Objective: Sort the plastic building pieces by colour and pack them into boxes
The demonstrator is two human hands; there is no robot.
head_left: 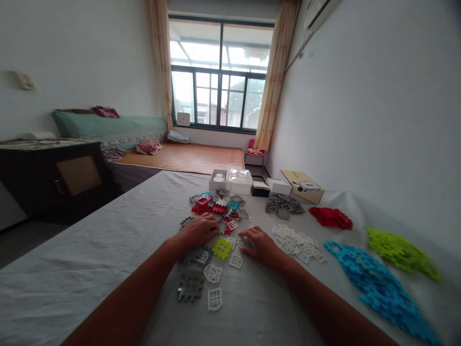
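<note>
Both hands lie palm-down in the mixed pile of plastic tiles (216,211): left hand (199,230) curled over pieces, grip unclear, right hand (260,245) flat and open beside white tiles (297,242), colours already grouped by heap, presumably for sorting.

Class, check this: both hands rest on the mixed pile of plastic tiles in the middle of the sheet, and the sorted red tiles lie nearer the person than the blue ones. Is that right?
Not quite. In the head view the red tiles lie farther away than the blue tiles, not nearer. The left hand and right hand do rest on the mixed pile.
</note>
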